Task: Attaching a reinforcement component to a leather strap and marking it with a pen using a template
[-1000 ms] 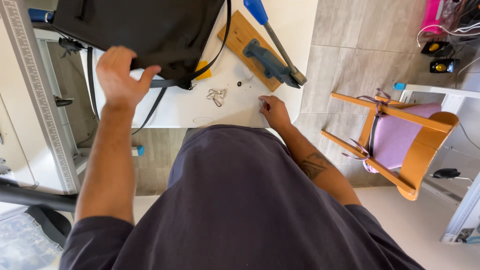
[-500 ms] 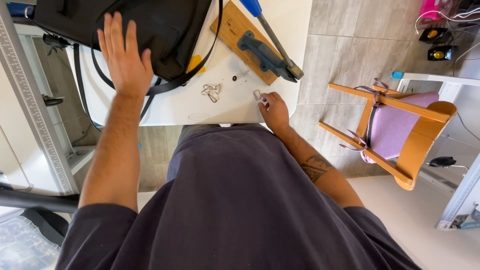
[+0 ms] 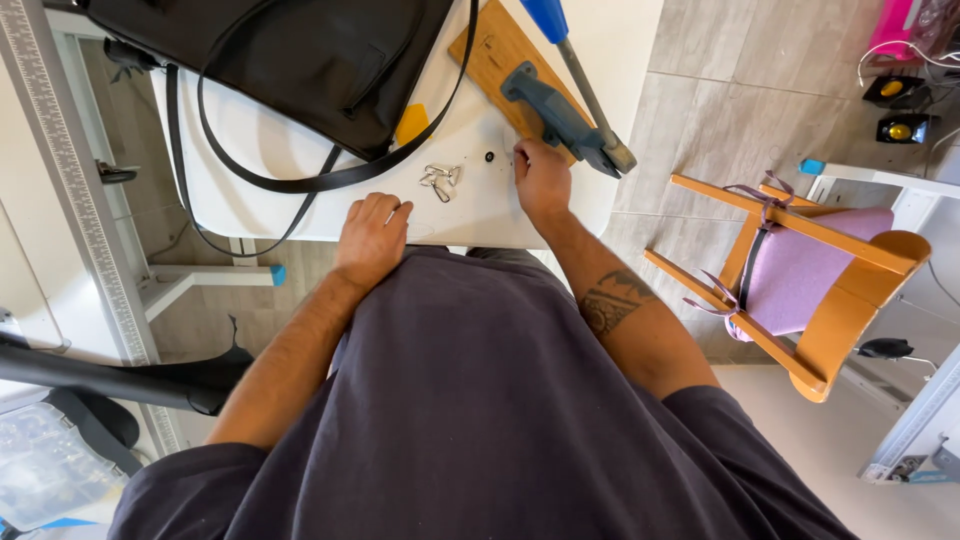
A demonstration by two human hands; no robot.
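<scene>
My left hand (image 3: 372, 235) rests with curled fingers on the near edge of the white table (image 3: 250, 140) and holds nothing. A black bag (image 3: 300, 60) lies beyond it, and the bag's strap (image 3: 300, 185) loops just past my knuckles. My right hand (image 3: 541, 178) sits with fingertips pinched together at the near corner of a wooden board (image 3: 495, 50). That board carries a grey-blue lever press (image 3: 555, 112). Whatever the fingertips pinch is hidden. Between my hands lie a few metal clips (image 3: 440, 178) and a small black stud (image 3: 490, 157).
A yellow piece (image 3: 410, 122) pokes out from under the bag. An orange wooden chair with a pink seat (image 3: 810, 270) stands on the tiled floor to the right. A long ruled rail (image 3: 60, 170) runs down the left, with a black chair base (image 3: 120, 385) below it.
My left hand came off the bag and drew back to the table's near edge. My right hand moved forward from the table edge to the wooden board's corner.
</scene>
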